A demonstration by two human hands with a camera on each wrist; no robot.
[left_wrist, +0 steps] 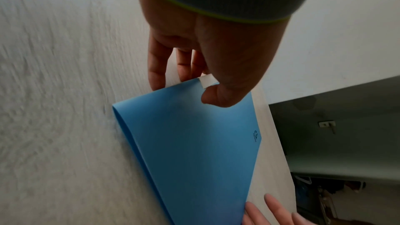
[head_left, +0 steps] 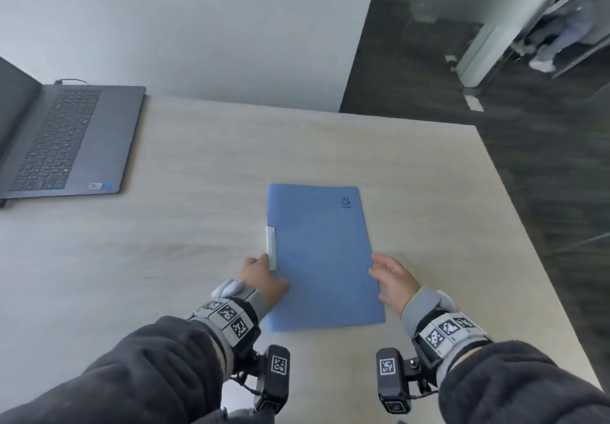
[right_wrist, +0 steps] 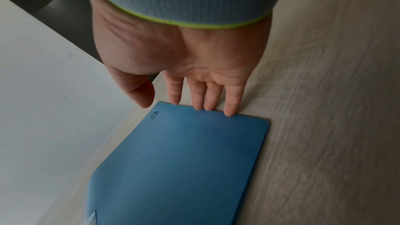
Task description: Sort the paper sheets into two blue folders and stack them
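**Both hands square up a closed blue folder**

A blue folder [head_left: 321,255] lies shut on the pale wooden table [head_left: 198,159], near the person's edge and right of centre, its printed logo at the far right corner. A white tab [head_left: 271,247] sticks out of its left edge. Whether a second folder lies under it cannot be told; only one blue cover shows and no loose sheets are in view.

The left hand [head_left: 262,278] sits at the left edge: its thumb rests on the cover by the tab while the fingers [left_wrist: 156,67] reach down outside that edge, lightly pinching it. The right hand [head_left: 391,280] is spread, with straight fingertips [right_wrist: 230,109] pressed against the right edge. Flanking it this way probably serves to steady and align the folder.

An open laptop [head_left: 62,139] sits well apart at the far left.
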